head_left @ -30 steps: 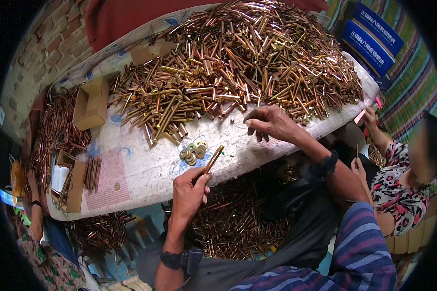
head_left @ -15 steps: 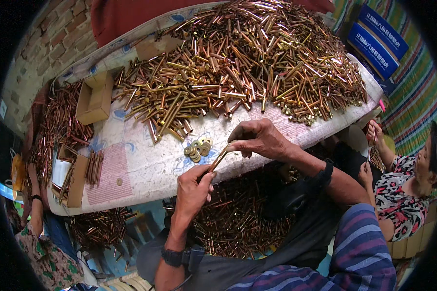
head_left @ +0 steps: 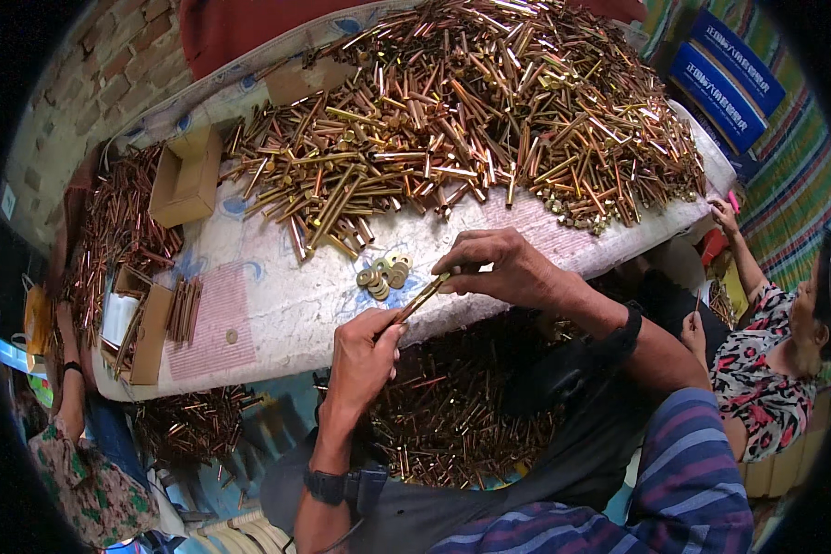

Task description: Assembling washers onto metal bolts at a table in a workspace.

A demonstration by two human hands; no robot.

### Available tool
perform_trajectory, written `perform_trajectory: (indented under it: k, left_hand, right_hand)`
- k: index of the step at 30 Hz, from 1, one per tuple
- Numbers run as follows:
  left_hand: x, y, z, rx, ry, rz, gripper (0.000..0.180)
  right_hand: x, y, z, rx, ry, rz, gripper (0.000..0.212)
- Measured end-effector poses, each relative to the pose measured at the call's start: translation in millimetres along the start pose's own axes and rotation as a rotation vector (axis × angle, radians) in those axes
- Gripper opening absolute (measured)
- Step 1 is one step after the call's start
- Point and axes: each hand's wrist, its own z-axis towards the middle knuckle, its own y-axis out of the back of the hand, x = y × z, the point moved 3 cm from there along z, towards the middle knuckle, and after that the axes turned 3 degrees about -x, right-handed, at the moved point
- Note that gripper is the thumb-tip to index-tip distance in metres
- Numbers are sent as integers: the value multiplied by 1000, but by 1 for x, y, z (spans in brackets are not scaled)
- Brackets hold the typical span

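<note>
My left hand (head_left: 362, 355) is closed around the lower end of a brass-coloured anchor bolt (head_left: 421, 300), which slants up to the right over the table's near edge. At its upper end, my right hand (head_left: 500, 268) pinches the tip between thumb and fingers; whether a small part is in that pinch is hidden. Just left of the bolt, a small heap of round brass washers (head_left: 375, 281) lies on the pale cloth. Beyond both hands spreads a large pile of brass and copper-coloured bolts and sleeves (head_left: 434, 138), with small nuts (head_left: 582, 218) at its right edge.
An upright cardboard box (head_left: 183, 189) and a box with metal rods (head_left: 150, 337) stand at the left, next to more rods (head_left: 125, 208). Below the table lie further bolts (head_left: 462, 415). A co-worker (head_left: 766, 379) sits at the right; another person's arm (head_left: 69, 379) shows at left.
My hands keep their grip on the bolt, with the right fingers slightly shifted at its tip. The co-worker's far hand has moved up toward the table's right corner. The view has shifted slightly.
</note>
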Motion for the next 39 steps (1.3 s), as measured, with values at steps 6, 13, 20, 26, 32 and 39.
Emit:
perform_trajectory:
  k: [6, 13, 20, 26, 32, 39]
  left_hand:
    - [-1, 5, -1, 94, 104, -60, 20]
    - [1, 7, -1, 102, 52, -28, 18]
    - [-8, 5, -1, -15, -324, 158, 15]
    - [-2, 7, -2, 7, -206, 134, 15]
    - [8, 4, -3, 76, -174, 107, 18]
    - [7, 5, -3, 74, -142, 116, 19]
  right_hand:
    - [-1, 0, 2, 40, 13, 37, 24]
    - [2, -1, 1, 98, 40, -43, 19]
    - [-3, -11, -7, 183, -117, -212, 31]
    - [9, -11, -1, 189, -186, -164, 27]
    - [5, -18, -4, 255, -98, -178, 30]
    - [9, -16, -1, 285, -174, -178, 30]
